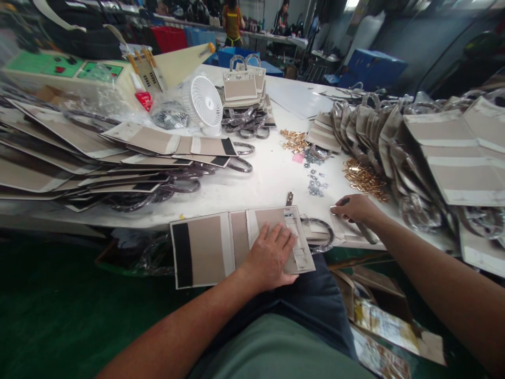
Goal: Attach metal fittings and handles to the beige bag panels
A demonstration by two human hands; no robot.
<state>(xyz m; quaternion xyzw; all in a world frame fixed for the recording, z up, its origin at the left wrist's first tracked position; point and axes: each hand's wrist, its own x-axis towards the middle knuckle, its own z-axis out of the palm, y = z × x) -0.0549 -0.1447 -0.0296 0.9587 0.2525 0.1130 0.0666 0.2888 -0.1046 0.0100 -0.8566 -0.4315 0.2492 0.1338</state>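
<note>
My left hand (272, 252) lies flat with fingers spread on a beige handbag panel (209, 247). The panel has pale strips, a black band at its left end and a plastic-wrapped handle (325, 231) at its right. It rests at the table's front edge, partly over my lap. A small metal clasp piece (290, 198) stands by its far edge. To the right, my right hand (357, 209) is closed just above the table, around a slim tool (367, 233) whose grey end sticks out below the palm. A tiny pale piece shows at the fingertips; its kind is unclear.
Stacked bag panels (71, 137) fill the left; more bags (445, 152) crowd the right. Gold hardware (365, 178) and small metal plates (315, 187) lie mid-table. A white fan (205, 102) stands behind. An open carton (386, 316) sits below. Two people are far back.
</note>
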